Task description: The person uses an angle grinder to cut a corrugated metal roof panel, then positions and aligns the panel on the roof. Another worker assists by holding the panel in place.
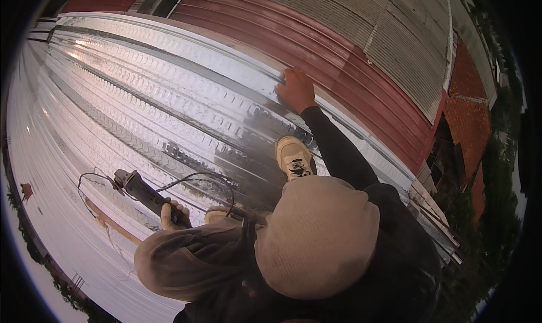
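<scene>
My left hand (172, 214) is closed around the body of a dark angle grinder (141, 190), held low over silvery ribbed roofing sheets (113, 69) at the lower left; a black cord loops beside it. My right hand (296, 91) rests with fingers apart and slightly bent on the sheets near their upper edge, beside the red roofing. A tan shoe (291, 153) of mine stands on the metal below that hand, and my bent knees are close under the camera.
Older red panels (316, 40) and grey corrugated roofing (406, 46) adjoin the upper edge. A rusty orange roof (468, 119) and dark trees (497, 182) lie past the right edge. A wooden strip (113, 224) and thin wires lie at the lower left.
</scene>
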